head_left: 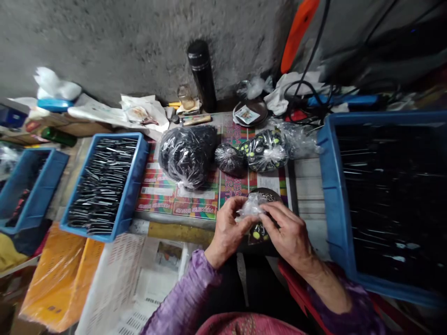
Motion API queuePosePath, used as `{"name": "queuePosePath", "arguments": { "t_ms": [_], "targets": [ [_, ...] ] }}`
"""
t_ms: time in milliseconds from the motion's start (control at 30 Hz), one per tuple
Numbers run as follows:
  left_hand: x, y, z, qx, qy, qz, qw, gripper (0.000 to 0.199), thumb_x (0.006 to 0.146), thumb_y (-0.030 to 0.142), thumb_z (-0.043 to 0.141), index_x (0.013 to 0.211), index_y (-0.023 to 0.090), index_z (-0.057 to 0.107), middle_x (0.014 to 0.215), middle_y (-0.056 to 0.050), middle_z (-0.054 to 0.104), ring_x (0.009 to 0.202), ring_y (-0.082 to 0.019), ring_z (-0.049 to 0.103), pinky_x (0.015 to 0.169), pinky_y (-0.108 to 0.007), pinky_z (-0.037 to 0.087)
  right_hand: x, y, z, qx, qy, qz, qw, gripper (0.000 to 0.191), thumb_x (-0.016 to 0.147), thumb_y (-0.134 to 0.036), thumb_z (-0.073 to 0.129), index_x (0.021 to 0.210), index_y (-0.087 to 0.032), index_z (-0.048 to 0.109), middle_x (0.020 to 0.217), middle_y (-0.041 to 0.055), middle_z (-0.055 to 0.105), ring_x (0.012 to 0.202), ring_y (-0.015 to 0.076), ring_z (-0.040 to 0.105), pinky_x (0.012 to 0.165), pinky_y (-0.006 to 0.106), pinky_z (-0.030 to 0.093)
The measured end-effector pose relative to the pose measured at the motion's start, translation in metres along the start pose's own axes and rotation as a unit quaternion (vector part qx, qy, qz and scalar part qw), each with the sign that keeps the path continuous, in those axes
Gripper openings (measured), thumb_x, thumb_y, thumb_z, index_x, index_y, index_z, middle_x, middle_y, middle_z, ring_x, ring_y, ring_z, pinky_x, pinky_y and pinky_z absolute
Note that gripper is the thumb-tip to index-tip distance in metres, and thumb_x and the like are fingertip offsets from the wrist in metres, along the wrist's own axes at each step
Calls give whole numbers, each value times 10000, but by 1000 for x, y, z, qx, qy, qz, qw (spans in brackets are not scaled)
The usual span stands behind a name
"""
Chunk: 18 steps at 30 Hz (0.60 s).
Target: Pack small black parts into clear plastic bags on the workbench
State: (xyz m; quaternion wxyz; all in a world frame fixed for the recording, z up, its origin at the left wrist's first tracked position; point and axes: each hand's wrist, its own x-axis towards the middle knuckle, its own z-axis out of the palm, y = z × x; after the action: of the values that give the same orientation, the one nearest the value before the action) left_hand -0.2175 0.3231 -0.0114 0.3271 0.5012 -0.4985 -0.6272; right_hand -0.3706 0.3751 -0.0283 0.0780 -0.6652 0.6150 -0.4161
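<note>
One clear bag (252, 204), neck crumpled, contents (256, 235) yellow-green-dotted; left hand (226, 230) and right hand (291, 235) pinch it. Second bag (267, 151): twelve o'clock.

Three bags (186, 151) lie on a mat (195, 204) behind the held bag (253, 204); two bins (132, 179) lie left, a tub (331, 195) right, a flask (202, 79) behind.

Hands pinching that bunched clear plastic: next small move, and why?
Probably twist the clear plastic tighter: the left hand and right hand pinch it from opposite sides, and its folds look puffy, while the bag with yellow-green spots beyond looks gathered tight.
</note>
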Motion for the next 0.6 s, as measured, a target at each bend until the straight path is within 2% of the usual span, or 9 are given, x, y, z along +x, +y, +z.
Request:
{"name": "queuePosePath", "arguments": {
  "t_ms": [67,167,267,367,467,600],
  "targets": [
    [-2,0,-3,27,-8,-6,1000,287,739,228,735,1017,175,687,950,-46,691,847,-167,594,773,-276,464,0,-3,-1,17,-10,2,1000,140,1003,-172,542,1001,-170,682,918,73,721,845,203,714,750,311,565],
    [-4,-1,-4,39,14,-15,999,246,703,141,614,935,170,690,828,-13,675,729,-134,550,693,-252,435,-1,-5,0,63,-40,31,997,172,1013,-217,531,961,-198,694,884,54,719,810,190,707,720,298,559],
    [-5,-1,-4,4,38,-25,999,273,664,134,575,917,174,671,829,-2,664,696,-118,527,647,-233,415,-5,-3,2,114,-61,74,989,210,1010,-247,506,925,-210,693,855,50,716,782,192,700,690,297,563],
    [-6,1,-6,-49,25,-58,997,299,671,160,596,967,180,635,856,-1,653,696,-114,523,649,-232,419,-8,-3,0,118,-47,84,988,155,998,-236,528,959,-210,676,861,40,719,763,185,697,687,286,572],
    [-8,7,-7,-59,20,-77,995,371,683,162,591,1052,192,608,818,14,635,672,-112,506,643,-230,413,-9,-8,-4,75,-20,58,995,130,969,-208,583,1073,-214,660,975,59,720,865,202,705,764,308,589],
    [-13,13,-5,-18,34,-46,998,415,670,140,573,1080,192,617,829,15,625,668,-113,486,619,-226,396,-10,-22,-5,-16,-7,-43,999,192,941,-144,589,1118,-191,645,1027,106,708,962,256,691,862,398,587]
  ]
}}
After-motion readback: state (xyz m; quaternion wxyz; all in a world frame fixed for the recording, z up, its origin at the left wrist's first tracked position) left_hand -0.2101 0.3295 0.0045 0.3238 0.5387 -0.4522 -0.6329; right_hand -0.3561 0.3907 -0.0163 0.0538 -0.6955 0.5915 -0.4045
